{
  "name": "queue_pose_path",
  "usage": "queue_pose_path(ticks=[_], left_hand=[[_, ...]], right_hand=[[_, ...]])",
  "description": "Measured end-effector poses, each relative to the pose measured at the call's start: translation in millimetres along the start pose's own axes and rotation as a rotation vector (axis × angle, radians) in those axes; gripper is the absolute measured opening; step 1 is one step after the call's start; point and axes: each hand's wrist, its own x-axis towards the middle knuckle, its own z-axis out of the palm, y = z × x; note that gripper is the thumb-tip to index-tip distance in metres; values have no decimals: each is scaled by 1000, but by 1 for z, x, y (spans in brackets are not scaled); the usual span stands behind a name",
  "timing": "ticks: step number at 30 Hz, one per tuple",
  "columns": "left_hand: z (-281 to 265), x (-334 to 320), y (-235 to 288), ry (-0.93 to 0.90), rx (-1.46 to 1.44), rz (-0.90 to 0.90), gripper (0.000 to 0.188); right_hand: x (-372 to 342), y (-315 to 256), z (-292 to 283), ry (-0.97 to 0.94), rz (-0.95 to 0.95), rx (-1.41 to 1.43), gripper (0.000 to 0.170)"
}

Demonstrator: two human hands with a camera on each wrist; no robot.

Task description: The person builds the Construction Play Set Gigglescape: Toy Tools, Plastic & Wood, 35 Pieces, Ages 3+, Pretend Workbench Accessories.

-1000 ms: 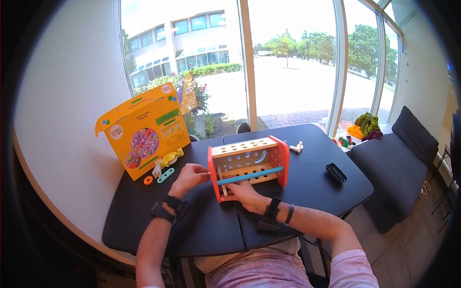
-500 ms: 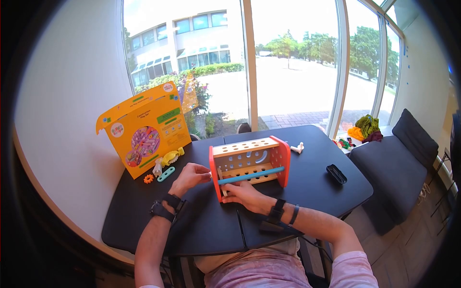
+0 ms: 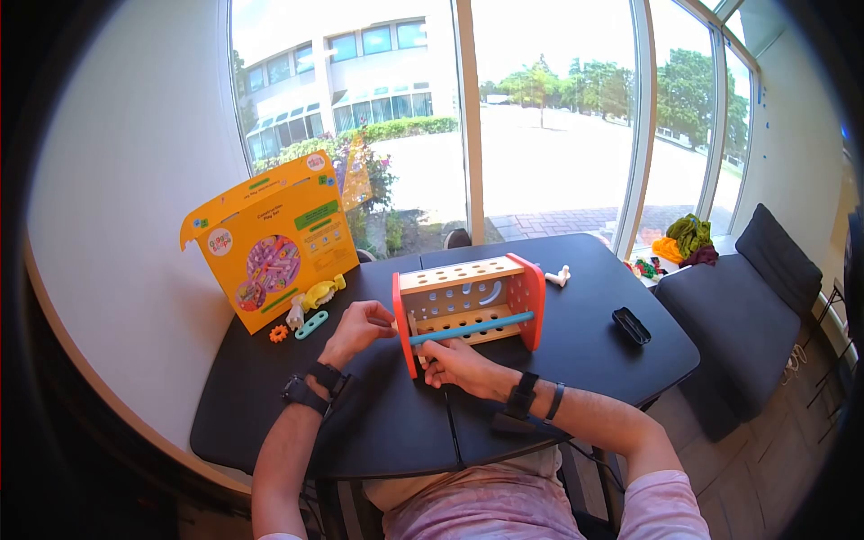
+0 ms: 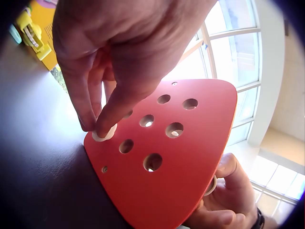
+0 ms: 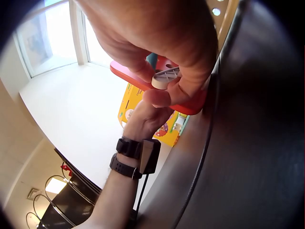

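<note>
A toy toolbox with red end panels (image 3: 529, 310), pale wooden boards and a blue rod (image 3: 477, 329) along its front stands on the black table (image 3: 378, 423). My left hand (image 3: 362, 326) is at the outer face of the left end panel. In the left wrist view its thumb and fingers pinch a round cream-coloured piece (image 4: 106, 134) at a corner of the panel, beside several drilled holes. My right hand (image 3: 463, 367) is below the rod, inside that panel. Between its thumb and fingers it pinches a cream strip with a ribbed underside (image 5: 164, 79).
Behind the left hand stands a yellow play-set box (image 3: 270, 243). By its foot lie an orange gear (image 3: 279, 334), a teal strip with holes (image 3: 311, 327) and a yellow toy piece (image 3: 322, 293). A white piece (image 3: 558, 276) and a black case (image 3: 631, 326) lie at right.
The right hand's fingers have shifted slightly at the strip, and less of the strip shows in the head view. The left hand stays at the panel's outer face; the toolbox hardly moves.
</note>
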Motion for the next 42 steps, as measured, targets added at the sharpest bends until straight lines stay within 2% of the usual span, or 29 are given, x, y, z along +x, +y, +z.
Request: queue_pose_path(ticks=[8,14,17,20,23,26,29,32,35,38,41,42], left_hand=[[8,-4,6,72,98,52,36],[14,-11,21,82,231,61,40],[10,-10,18,16,26,50,35],[8,-10,12,-10,-199,-44,29],[0,-2,3,-108,-171,-191,26],[1,-9,12,-73,-35,-94,25],[5,-16,23,-46,-114,29,24],[2,-10,15,104,-123,-111,28],[-6,1,0,-84,60,-276,28],[-5,5,-16,-86,-16,29,31],[-1,2,-9,-11,-109,14,29],[-1,0,-3,-61,-87,-82,29]], right_hand=[[-4,3,6,20,13,72,22],[-8,5,18,15,-12,109,18],[-12,4,24,32,-20,123,17],[-13,3,27,39,-17,122,17],[-14,1,27,46,-5,106,17],[-12,0,26,41,-5,92,17],[-13,0,24,33,-6,85,17],[-12,1,24,28,-7,84,17],[-12,1,24,32,-10,85,17],[-13,0,26,33,-10,84,18],[-13,1,24,29,-13,85,18],[-13,1,25,31,-12,87,18]])
